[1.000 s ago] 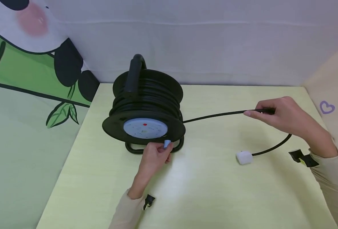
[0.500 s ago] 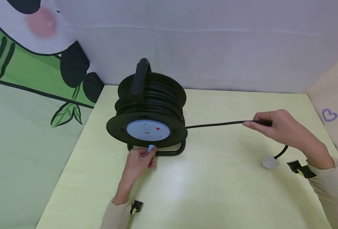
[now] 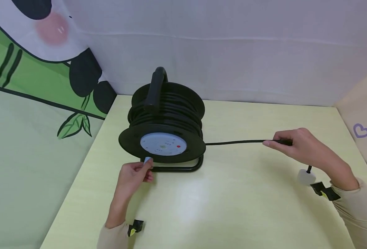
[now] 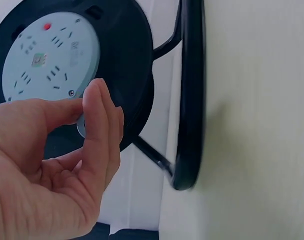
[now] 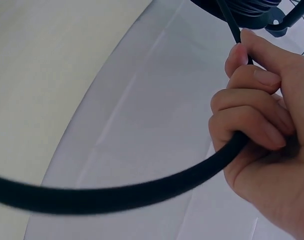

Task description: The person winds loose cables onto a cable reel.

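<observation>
A black cable reel [image 3: 168,109] stands on the table, wound with black cable. Its round pale socket face [image 3: 163,144] has a red button [image 3: 178,146] at the lower right. My left hand [image 3: 133,176] pinches a small pale-blue knob [image 3: 147,160] at the lower rim of the front disc; fingers mostly cover it in the left wrist view. To the right, my right hand [image 3: 304,147] grips the cable [image 3: 233,142], its fingers curled round it. That stretch runs nearly straight from the reel. Past the hand, the cable's free end bears a white plug [image 3: 306,177] near the sleeve.
The reel rests on a black tubular stand [image 3: 177,169], and a black handle [image 3: 154,91] rises at its top. Behind the pale table [image 3: 220,207] hangs a whitish cloth [image 3: 233,62]. A printed green panel [image 3: 31,72] borders the left side.
The reel's front disc has turned, carrying the red button from the top to the lower right. My left hand has moved left with the knob. The plug has drawn nearer my right wrist.
</observation>
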The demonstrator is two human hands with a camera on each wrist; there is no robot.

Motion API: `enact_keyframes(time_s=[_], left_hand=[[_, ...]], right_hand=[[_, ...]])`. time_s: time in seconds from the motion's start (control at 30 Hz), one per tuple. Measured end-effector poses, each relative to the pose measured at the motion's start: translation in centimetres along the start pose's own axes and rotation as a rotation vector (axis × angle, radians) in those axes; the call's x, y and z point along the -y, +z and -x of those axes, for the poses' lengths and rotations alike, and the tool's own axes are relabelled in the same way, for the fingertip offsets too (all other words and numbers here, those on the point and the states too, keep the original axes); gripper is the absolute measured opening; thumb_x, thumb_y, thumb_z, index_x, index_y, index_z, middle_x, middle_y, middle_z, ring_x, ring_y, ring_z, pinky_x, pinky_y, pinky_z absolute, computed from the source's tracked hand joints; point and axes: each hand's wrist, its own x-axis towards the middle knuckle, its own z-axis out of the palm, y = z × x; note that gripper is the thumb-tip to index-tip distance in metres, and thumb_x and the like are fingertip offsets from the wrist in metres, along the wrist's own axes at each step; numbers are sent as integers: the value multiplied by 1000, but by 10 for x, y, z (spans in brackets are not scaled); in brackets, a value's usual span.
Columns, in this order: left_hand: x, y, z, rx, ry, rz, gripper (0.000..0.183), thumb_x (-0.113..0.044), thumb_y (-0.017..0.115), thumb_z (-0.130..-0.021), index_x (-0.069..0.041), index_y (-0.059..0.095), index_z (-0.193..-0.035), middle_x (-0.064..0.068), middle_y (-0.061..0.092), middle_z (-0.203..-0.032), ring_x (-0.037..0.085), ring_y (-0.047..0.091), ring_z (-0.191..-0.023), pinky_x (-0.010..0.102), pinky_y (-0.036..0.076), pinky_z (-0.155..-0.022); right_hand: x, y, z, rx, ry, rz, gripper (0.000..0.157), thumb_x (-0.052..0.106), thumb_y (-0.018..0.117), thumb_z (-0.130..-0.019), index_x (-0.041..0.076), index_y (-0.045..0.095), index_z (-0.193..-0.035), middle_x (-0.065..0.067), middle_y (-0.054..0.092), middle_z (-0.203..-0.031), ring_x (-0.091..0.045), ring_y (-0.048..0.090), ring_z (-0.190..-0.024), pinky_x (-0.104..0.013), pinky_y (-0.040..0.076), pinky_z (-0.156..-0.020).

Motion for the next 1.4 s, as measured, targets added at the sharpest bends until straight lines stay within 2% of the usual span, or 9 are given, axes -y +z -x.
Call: enact_keyframes(time_s=[0.13,0.27,0.57,0.77,0.93,1.07,1.27,1.4], left_hand=[[-10,-9,2,-52,-9,5,42,-26,69,-101,16,69,-104,14,72,-76,15,71,-60,28,64,-65],[-22,-17,6,-116,-2,24,42,-26,69,-101,17,69,-104,9,72,-73,13,71,-60,28,64,-65],[-52,-27,15,-222,23,37,49,-36,69,-100,13,70,-107,-2,70,-70,12,72,-61,24,63,-67],[-64,-29,20,-239,68,58,48,-35,69,-100,12,71,-106,-1,69,-68,14,72,-60,24,63,-67],[-71,-28,22,-250,104,70,48,-36,70,-99,12,71,-104,-1,69,-67,13,71,-59,25,63,-66],[-77,-29,26,-260,138,82,47,-35,70,-100,12,71,-102,0,69,-67,14,71,-58,25,63,-65],[-90,-25,33,-269,217,113,43,-30,69,-101,13,72,-98,1,70,-68,14,70,-57,26,63,-63],[-97,-20,36,-250,266,110,41,-30,69,-100,11,73,-97,2,69,-68,15,70,-57,27,63,-64]], right_hand=[[-8,-4,-1,5,-13,14,27,21,75,-96,27,60,-74,15,36,-58,-1,31,-54,-24,29,-46],[-16,-9,-2,5,20,17,29,22,74,-97,28,59,-74,15,36,-58,-1,31,-54,-24,29,-47],[-24,-13,-3,25,16,10,25,23,70,-100,26,61,-77,14,37,-59,-2,32,-54,-24,29,-47],[-24,-9,-4,67,-6,-1,19,25,70,-100,28,65,-82,15,40,-62,-2,35,-55,-23,32,-48],[-24,-3,-5,60,-38,-10,19,23,72,-99,29,65,-83,16,41,-62,-1,36,-55,-22,33,-48],[-19,5,-4,63,-23,-2,18,22,73,-98,29,65,-84,17,43,-62,-1,36,-55,-22,34,-49],[-11,17,-2,112,19,-30,2,24,72,-99,23,70,-99,15,60,-76,-3,52,-62,-23,45,-57],[-6,27,-2,130,42,-44,9,25,72,-99,20,70,-107,12,66,-84,-4,59,-70,-25,50,-63]])
